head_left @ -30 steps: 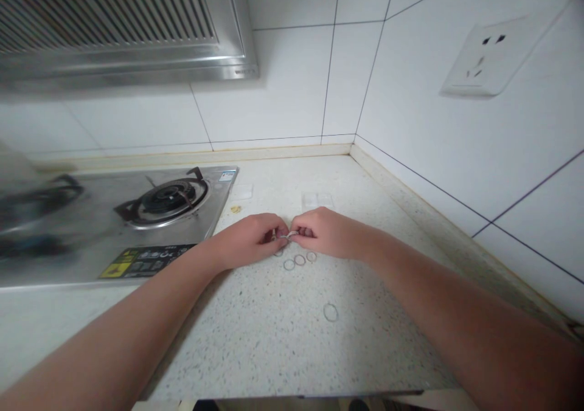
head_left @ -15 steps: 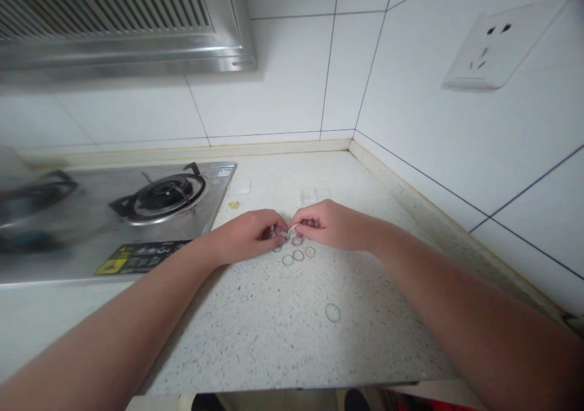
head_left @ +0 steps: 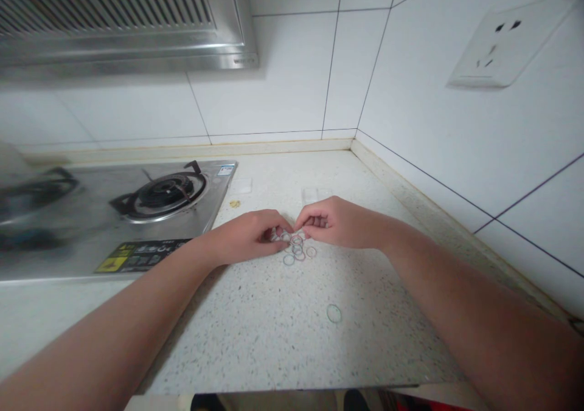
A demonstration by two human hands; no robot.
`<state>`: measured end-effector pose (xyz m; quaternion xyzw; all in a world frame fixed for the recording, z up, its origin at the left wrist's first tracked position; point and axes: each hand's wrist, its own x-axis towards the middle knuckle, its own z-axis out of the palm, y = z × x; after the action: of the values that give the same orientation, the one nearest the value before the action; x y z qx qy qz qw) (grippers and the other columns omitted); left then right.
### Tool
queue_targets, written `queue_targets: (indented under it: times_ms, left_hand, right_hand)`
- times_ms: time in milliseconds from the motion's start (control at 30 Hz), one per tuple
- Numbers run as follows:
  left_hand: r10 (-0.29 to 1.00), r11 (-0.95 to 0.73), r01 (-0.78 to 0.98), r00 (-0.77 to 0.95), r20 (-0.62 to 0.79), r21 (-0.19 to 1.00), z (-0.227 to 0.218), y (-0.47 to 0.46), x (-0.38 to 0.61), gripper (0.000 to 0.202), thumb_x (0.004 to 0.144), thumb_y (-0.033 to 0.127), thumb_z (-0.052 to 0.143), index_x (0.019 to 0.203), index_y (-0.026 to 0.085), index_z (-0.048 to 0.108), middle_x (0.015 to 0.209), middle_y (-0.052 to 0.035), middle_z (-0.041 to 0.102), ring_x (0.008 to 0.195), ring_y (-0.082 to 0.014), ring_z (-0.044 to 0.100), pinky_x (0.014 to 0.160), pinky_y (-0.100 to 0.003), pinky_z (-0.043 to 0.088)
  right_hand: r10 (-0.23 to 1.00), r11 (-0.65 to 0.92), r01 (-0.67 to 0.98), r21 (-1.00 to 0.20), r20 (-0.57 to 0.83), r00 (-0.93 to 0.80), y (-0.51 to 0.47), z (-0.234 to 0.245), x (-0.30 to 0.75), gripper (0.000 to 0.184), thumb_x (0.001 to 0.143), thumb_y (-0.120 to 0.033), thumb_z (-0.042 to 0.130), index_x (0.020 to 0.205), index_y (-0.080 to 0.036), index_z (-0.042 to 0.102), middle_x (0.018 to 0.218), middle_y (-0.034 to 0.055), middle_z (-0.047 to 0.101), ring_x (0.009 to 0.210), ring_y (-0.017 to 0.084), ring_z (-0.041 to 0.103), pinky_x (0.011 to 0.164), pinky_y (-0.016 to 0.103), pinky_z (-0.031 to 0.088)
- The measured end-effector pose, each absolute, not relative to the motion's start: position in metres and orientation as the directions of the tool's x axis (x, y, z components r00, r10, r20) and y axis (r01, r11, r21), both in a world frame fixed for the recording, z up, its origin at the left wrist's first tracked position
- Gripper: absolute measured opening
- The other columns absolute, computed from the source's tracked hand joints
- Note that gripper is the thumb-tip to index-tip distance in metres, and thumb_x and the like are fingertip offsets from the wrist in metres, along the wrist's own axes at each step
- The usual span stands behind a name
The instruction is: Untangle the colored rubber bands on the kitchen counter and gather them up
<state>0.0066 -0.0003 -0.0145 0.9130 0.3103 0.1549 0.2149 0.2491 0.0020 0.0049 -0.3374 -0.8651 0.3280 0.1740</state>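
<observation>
Several thin coloured rings, which look like small elastic bands (head_left: 298, 253), lie loosely overlapping on the speckled countertop (head_left: 255, 326). My left hand (head_left: 255, 234) rests at their left side, thumb and fingertips apart, with some bands showing in the gap. Opposite it, my right hand (head_left: 337, 221) is curled, its index finger and thumb close together at the upper edge of the bands. What that pinch holds, if anything, is too small to make out. A single green band (head_left: 334, 314) lies apart, nearer the counter's front edge.
To the left is a steel gas stove (head_left: 91, 216) with a black burner (head_left: 166, 191). A small yellow bundle (head_left: 234, 204) and clear plastic pieces (head_left: 314, 194) lie behind my hands. Tiled walls, a socket (head_left: 502, 46) and a range hood (head_left: 137, 52) surround the counter.
The bands that were bunched between my fingertips are now spread more on the counter, overlapping those in front. My left thumb and fingers have parted; my right hand has shifted slightly.
</observation>
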Motion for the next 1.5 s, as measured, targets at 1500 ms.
queue_targets:
  times_ms: [1500]
  left_hand:
    - [0.756,-0.493,0.402,0.637,0.151,0.771,-0.017,0.001,0.008,0.019,0.092,0.028,0.057,0.103,0.016,0.065,0.084,-0.0031,0.069,0.073,-0.0115,0.062,0.066,-0.024,0.047]
  right_hand:
    - [0.741,0.657,0.647,-0.387,0.174,-0.649,-0.016,0.004,0.235,0.009,0.085,-0.024,0.057,0.089,-0.02,0.064,0.076,-0.0002,0.062,0.063,0.01,0.048,0.061,0.027,0.03]
